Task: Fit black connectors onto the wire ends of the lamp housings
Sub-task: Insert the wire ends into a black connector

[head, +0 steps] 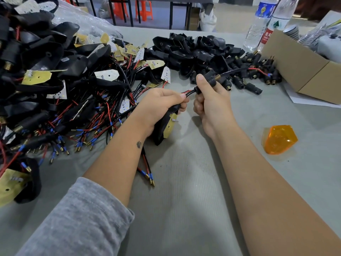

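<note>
My left hand grips a black lamp housing with a yellow board and pinches its red and black wires near the thumb. My right hand holds a black connector with a brass threaded end, and the wires run into it from the left. A black sleeved wire sticks out past the brass end toward the right. The housing hangs below my left palm, just above the table. Two loose wire ends with blue sleeves and brass tips lie under my left forearm.
A big heap of wired housings covers the left of the table. Empty black housings and loose connectors lie at the back. A cardboard box, two water bottles and an orange lens sit on the right.
</note>
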`<action>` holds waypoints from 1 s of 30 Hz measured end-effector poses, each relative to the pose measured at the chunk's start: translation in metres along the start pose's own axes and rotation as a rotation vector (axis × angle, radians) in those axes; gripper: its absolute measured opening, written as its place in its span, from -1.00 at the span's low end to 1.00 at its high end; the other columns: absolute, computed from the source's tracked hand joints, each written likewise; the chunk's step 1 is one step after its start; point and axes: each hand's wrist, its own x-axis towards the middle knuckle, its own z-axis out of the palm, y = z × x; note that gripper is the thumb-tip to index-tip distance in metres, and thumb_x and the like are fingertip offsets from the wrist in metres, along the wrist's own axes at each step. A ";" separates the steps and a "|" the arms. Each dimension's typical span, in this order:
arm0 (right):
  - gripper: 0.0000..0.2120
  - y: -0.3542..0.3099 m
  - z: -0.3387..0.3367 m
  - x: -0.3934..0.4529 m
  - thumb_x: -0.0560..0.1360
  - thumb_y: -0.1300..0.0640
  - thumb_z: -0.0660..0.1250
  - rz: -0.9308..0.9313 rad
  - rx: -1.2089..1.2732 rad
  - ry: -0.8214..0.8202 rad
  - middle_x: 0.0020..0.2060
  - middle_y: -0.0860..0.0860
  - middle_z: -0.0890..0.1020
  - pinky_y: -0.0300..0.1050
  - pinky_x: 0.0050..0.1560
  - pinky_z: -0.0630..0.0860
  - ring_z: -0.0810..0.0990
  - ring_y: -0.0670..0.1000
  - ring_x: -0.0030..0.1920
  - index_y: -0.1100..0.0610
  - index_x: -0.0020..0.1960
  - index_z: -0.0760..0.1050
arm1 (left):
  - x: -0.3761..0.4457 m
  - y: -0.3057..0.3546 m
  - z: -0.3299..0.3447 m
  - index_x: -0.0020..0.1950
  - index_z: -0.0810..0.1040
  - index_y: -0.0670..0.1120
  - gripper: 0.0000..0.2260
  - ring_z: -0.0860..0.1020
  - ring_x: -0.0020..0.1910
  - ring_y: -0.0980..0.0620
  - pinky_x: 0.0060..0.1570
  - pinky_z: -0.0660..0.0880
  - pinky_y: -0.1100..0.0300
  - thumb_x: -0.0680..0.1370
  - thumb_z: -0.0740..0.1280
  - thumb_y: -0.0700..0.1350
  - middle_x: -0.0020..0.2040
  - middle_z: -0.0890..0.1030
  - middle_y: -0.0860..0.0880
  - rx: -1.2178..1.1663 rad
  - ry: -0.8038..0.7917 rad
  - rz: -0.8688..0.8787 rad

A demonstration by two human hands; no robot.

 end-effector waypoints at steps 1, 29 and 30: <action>-0.69 0.000 0.000 0.000 0.58 0.09 0.34 0.003 -0.003 -0.010 -0.51 -0.06 0.27 -0.22 -0.50 0.14 0.16 -0.06 -0.51 0.08 -0.25 0.28 | 0.000 0.000 0.000 -0.12 0.65 -0.23 -0.84 0.57 -0.31 0.09 -0.24 0.51 0.32 0.59 0.30 -0.24 -0.33 0.63 -0.04 -0.006 0.003 0.003; -0.70 0.003 0.003 0.001 0.58 0.06 0.34 -0.013 -0.049 -0.046 -0.51 -0.05 0.31 -0.28 -0.51 0.20 0.23 -0.08 -0.51 0.08 -0.25 0.32 | 0.004 0.001 0.002 -0.26 0.66 -0.18 -0.79 0.57 -0.31 0.04 -0.08 0.54 0.15 0.55 0.34 -0.26 -0.33 0.64 -0.07 0.053 0.067 -0.016; -0.69 0.004 0.003 0.001 0.58 0.07 0.34 -0.020 -0.057 -0.057 -0.50 -0.05 0.31 -0.28 -0.52 0.21 0.23 -0.09 -0.51 0.08 -0.26 0.31 | 0.004 0.001 0.002 -0.26 0.65 -0.18 -0.80 0.57 -0.33 0.06 -0.12 0.54 0.19 0.55 0.34 -0.27 -0.34 0.64 -0.06 0.040 0.073 -0.012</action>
